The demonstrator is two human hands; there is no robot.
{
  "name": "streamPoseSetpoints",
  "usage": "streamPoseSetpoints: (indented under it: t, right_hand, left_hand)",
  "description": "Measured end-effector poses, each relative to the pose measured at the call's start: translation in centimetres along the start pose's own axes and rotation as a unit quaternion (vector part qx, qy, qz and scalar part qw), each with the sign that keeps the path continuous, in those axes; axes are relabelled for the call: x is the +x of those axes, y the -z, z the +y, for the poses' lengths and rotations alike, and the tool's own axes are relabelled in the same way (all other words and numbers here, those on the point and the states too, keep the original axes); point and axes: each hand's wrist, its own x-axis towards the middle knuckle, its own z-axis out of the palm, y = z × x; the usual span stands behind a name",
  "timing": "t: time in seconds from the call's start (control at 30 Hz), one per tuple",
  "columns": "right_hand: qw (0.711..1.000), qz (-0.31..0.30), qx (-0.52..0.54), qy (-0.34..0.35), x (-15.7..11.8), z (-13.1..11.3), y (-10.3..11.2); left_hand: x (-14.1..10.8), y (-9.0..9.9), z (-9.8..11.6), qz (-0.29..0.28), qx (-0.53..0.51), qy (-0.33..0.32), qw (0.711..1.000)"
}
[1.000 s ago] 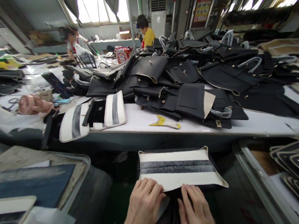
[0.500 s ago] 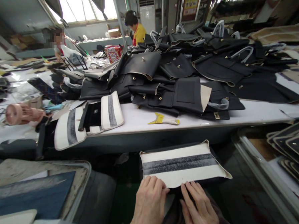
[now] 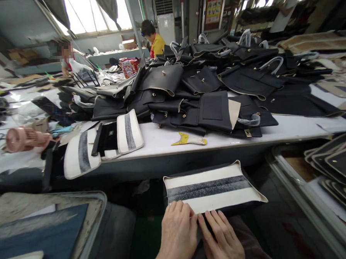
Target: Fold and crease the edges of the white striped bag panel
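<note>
A white panel with a dark grey stripe [image 3: 213,187] lies over black material at my lap, its corners turned up. My left hand [image 3: 178,231] has its fingers bent over the panel's near edge, pressed together and gripping it. Beside it, my right hand [image 3: 222,235] touches the same edge near the middle, fingers stretched and slightly apart. The two hands nearly meet there. What lies under the fingertips is hidden.
Black bags [image 3: 212,108] are heaped on the white table [image 3: 153,142]. Near its front edge lie a yellow-headed tool [image 3: 188,139] and white striped pieces [image 3: 129,131]. A pink fan [image 3: 25,138] is at left, stacked panels [image 3: 342,155] at right. People are beyond.
My right hand has slid left along the panel's edge, closer to my left hand. The camera view has shifted slightly.
</note>
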Motion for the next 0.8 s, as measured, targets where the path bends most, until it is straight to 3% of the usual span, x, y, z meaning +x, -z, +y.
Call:
streamPoseSetpoints:
  t: [0.13,0.27,0.43,0.63,0.8]
  right_hand:
    - [1.0,-0.017,-0.004,-0.003,0.0,0.0,0.0]
    - [0.999,-0.031,-0.01,-0.005,-0.3,0.1,-0.1]
    - [1.0,-0.027,-0.009,0.001,-0.6,0.4,-0.4]
    - [1.0,0.007,0.006,0.029,0.1,0.0,-0.8]
    - [0.998,0.034,0.035,0.034,1.4,-1.2,-1.4]
  left_hand:
    - [-0.2,-0.4,-0.9,0.033,-0.066,-0.01,0.997]
    - [-0.9,0.8,-2.3,0.074,-0.135,-0.012,0.988]
    - [-2.3,2.4,-3.8,0.083,-0.072,-0.019,0.994]
    - [-3.2,0.2,-4.5,0.144,-0.095,0.023,0.985]
    - [-3.3,-0.9,-4.6,0.148,-0.135,0.044,0.979]
